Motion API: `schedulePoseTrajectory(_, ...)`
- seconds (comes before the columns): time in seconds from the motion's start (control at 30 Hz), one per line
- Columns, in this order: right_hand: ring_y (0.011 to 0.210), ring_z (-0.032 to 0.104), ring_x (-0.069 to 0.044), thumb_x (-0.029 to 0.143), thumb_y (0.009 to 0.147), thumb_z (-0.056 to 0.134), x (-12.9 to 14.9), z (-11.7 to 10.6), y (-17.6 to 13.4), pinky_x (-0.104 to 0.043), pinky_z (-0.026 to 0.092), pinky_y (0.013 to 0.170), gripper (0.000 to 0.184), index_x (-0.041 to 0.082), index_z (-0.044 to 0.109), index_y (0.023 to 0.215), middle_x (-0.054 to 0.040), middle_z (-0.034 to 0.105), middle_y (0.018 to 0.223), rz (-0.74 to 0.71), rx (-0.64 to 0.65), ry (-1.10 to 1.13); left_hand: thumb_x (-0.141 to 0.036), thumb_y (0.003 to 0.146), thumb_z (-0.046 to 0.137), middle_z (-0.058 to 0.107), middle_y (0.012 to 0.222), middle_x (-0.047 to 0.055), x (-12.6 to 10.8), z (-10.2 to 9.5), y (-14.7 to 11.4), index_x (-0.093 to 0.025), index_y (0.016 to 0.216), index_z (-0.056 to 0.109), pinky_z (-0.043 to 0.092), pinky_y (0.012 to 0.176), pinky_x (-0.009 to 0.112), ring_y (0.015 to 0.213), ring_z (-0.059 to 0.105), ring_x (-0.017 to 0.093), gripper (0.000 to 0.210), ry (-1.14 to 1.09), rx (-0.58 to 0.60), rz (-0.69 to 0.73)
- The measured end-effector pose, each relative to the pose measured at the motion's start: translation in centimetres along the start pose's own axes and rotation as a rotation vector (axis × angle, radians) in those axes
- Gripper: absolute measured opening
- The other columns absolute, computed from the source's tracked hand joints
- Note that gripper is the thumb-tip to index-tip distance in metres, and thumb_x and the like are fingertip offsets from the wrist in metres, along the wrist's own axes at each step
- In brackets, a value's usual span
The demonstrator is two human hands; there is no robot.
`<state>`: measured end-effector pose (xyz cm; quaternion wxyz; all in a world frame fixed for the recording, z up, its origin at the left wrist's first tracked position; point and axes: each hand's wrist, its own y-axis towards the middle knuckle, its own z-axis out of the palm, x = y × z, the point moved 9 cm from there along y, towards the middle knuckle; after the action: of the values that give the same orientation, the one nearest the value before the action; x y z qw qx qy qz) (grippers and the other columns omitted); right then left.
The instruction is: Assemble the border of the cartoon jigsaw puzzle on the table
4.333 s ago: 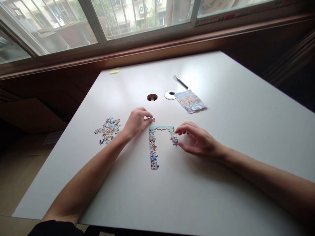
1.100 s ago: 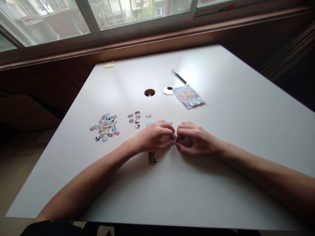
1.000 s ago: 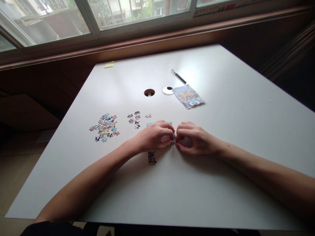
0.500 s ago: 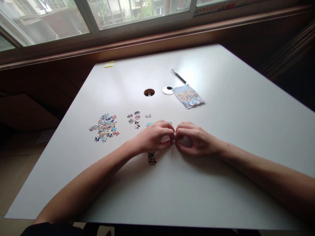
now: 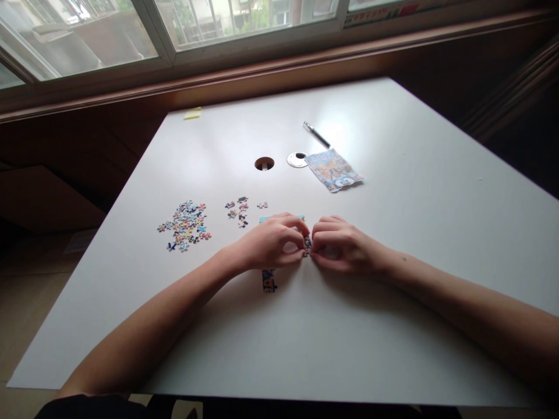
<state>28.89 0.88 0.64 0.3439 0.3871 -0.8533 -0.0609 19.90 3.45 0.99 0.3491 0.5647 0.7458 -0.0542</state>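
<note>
My left hand [image 5: 279, 240] and my right hand [image 5: 343, 243] meet near the middle of the table, thumbs and fingers pinched from either side on small joined puzzle pieces [image 5: 307, 245]. Dark, patterned bits of those pieces show between the fingertips. Under and behind my left hand lies a partly joined puzzle; its light-blue top edge [image 5: 282, 219] shows above the hand, and a dark lower strip [image 5: 268, 281] sticks out below the wrist. The rest of it is hidden by the hand.
A heap of loose puzzle pieces [image 5: 186, 226] lies on the left of the white table [image 5: 371, 343], with several sorted pieces [image 5: 242, 213] beside it. Farther back are a cable hole [image 5: 264, 164], its round cover [image 5: 297, 159], a picture sheet [image 5: 335, 170], a pen [image 5: 317, 134] and a yellow note [image 5: 193, 113].
My fingertips have parted slightly, so more of the puzzle pieces shows between them. Both hands keep their place, and the things on the table lie as before.
</note>
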Motion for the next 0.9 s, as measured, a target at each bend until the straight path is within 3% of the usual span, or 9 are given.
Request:
schedulePoseTrajectory(0.17, 0.068, 0.054, -0.016, 0.012, 0.081, 0.060, -1.8, -0.6, -0.2, -0.029, 0.044, 0.065, 0.009, 0.021, 0.061, 0.080, -0.0024, 0.060, 0.076, 0.158, -0.035, 0.099, -0.010, 0.083, 0.059, 0.071, 0.107, 0.007, -0.5, -0.2, 0.2, -0.019, 0.088, 0.070, 0.049, 0.096, 0.035, 0.095, 0.066, 0.019, 0.015, 0.017, 0.046, 0.026)
schedulePoseTrajectory(0.23, 0.070, 0.054, -0.016, 0.012, 0.079, 0.061, -2.3, -0.7, -0.3, -0.029, 0.044, 0.066, 0.009, 0.020, 0.060, 0.080, -0.0026, 0.061, 0.078, 0.194, -0.059, 0.083, -0.009, 0.081, 0.058, 0.072, 0.105, 0.008, -0.4, -0.3, 0.3, -0.019, 0.088, 0.067, 0.049, 0.094, 0.035, 0.095, 0.066, 0.020, 0.015, 0.027, 0.049, 0.021)
schedulePoseTrajectory(0.37, 0.077, 0.056, -0.018, 0.014, 0.079, 0.063, -2.1, -0.2, -0.3, -0.034, 0.044, 0.079, 0.008, 0.021, 0.059, 0.082, -0.0022, 0.061, 0.078, 0.158, -0.027, 0.026, -0.010, 0.082, 0.056, 0.072, 0.103, 0.007, -0.3, -0.3, 0.3, -0.019, 0.090, 0.064, 0.049, 0.094, 0.035, 0.094, 0.066, 0.020, 0.014, 0.029, 0.045, 0.015)
schedulePoseTrajectory(0.6, 0.082, 0.058, -0.018, 0.019, 0.081, 0.066, -2.4, 0.1, -0.3, -0.035, 0.042, 0.087, 0.010, 0.022, 0.057, 0.084, -0.0014, 0.064, 0.082, 0.175, -0.025, -0.004, -0.009, 0.082, 0.055, 0.070, 0.095, 0.006, 0.0, -0.3, 0.3, -0.019, 0.093, 0.061, 0.049, 0.090, 0.034, 0.087, 0.065, 0.019, 0.016, 0.038, 0.052, -0.015)
schedulePoseTrajectory(0.9, 0.078, 0.056, -0.018, 0.017, 0.080, 0.066, -2.6, 0.1, -0.4, -0.034, 0.043, 0.083, 0.011, 0.022, 0.056, 0.082, -0.0008, 0.062, 0.080, 0.182, -0.032, 0.002, -0.018, 0.086, 0.060, 0.070, 0.095, 0.006, -0.2, 0.1, 0.4, -0.019, 0.092, 0.060, 0.049, 0.087, 0.033, 0.089, 0.065, 0.020, 0.005, 0.108, 0.039, -0.029)
